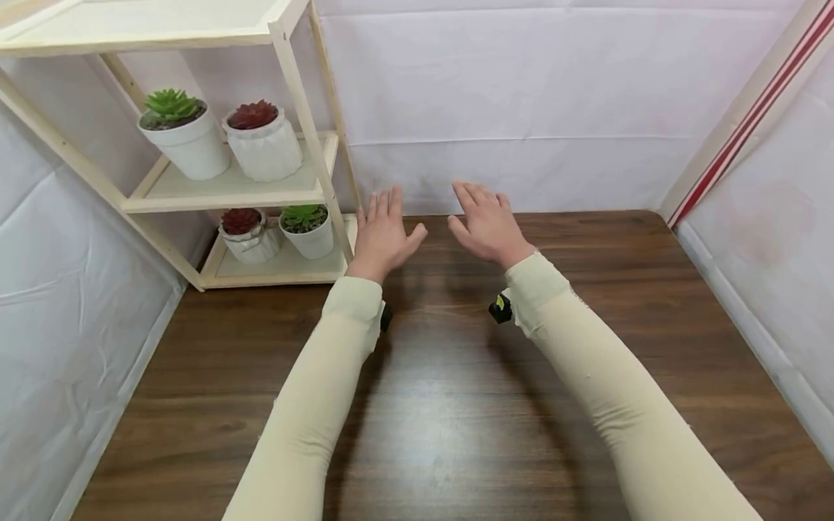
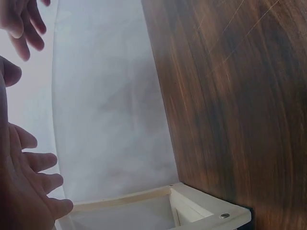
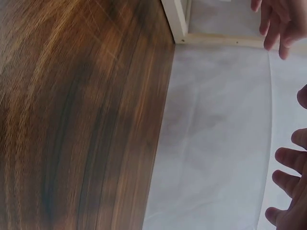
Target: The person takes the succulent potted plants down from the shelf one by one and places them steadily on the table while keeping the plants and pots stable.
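My left hand (image 1: pixel 383 235) is held over the back of the brown wooden table (image 1: pixel 430 376), just right of a pale wooden shelf rack (image 1: pixel 221 205). Its fingers are extended, the thumb spread to the right, and it holds nothing. To its right, my right hand (image 1: pixel 487 223) hovers with straight fingers and nothing in it. A gap separates the two hands. In the left wrist view, the left hand's fingers (image 2: pixel 41 184) show at the left edge, above the table surface. The right wrist view has the right hand's fingers (image 3: pixel 288 182) at its right edge.
On the middle shelf stand a green succulent (image 1: pixel 185 134) and a red succulent (image 1: pixel 263 141) in white pots. Below them are another red succulent (image 1: pixel 247 235) and another green succulent (image 1: pixel 308 231). White cloth walls (image 1: pixel 554 94) surround the table; a red-striped strip (image 1: pixel 749 123) runs up the right corner.
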The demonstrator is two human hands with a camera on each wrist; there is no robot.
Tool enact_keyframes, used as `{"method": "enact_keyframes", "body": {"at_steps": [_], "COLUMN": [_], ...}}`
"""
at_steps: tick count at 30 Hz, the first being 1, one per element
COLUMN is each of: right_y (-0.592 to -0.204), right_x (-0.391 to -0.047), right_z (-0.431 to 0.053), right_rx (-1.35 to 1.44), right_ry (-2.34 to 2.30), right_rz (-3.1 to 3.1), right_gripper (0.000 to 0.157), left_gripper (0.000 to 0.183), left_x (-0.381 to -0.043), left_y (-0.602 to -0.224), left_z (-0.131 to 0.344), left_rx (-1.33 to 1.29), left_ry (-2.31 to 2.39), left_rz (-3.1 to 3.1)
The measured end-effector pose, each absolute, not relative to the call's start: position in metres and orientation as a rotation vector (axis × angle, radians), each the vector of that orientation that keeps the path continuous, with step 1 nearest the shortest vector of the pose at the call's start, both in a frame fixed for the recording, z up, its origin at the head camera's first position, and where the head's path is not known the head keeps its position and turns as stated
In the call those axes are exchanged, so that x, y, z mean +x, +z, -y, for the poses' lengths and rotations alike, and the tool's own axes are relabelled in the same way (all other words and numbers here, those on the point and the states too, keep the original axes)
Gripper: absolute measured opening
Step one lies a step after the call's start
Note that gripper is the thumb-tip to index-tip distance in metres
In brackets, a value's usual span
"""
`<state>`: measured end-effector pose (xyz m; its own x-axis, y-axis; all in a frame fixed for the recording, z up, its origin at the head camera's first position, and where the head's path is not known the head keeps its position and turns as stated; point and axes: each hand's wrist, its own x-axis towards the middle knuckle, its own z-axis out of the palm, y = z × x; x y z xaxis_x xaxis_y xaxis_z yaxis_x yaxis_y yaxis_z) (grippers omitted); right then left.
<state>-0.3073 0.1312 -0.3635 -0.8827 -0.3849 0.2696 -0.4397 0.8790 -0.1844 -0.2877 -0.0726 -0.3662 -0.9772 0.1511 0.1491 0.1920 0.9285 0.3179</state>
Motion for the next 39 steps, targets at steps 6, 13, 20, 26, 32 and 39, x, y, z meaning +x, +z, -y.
{"method": "enact_keyframes", "body": {"at_steps": [6, 13, 20, 26, 32, 39], "right_y": [-0.366, -0.375, -0.386, -0.389, -0.381, -0.361], "right_x": [-0.302, -0.292, -0.283, -0.279, -0.281, -0.284], "right_z": [-0.128, -0.130, -0.111, -0.094, -0.088, -0.095], "right_rx": [0.658, 0.639, 0.697, 0.745, 0.765, 0.735], "right_ry": [0.339, 0.338, 0.348, 0.331, 0.336, 0.356], "right_rz": [2.810, 2.805, 2.793, 2.764, 2.747, 2.703], "right_gripper": [0.060, 0.060, 0.061, 0.059, 0.059, 0.058], "left_gripper": [0.081, 0.081, 0.080, 0.079, 0.078, 0.076], "left_x": [-0.280, -0.270, -0.251, -0.238, -0.236, -0.243], "left_y": [-0.370, -0.379, -0.391, -0.394, -0.387, -0.367], "left_z": [0.073, 0.070, 0.084, 0.093, 0.094, 0.084], "left_rx": [-0.271, -0.296, -0.238, -0.220, -0.245, -0.330], "left_ry": [-0.524, -0.555, -0.588, -0.626, -0.601, -0.637], "left_rz": [2.945, 2.939, 2.961, 2.932, 2.870, 2.768]}}
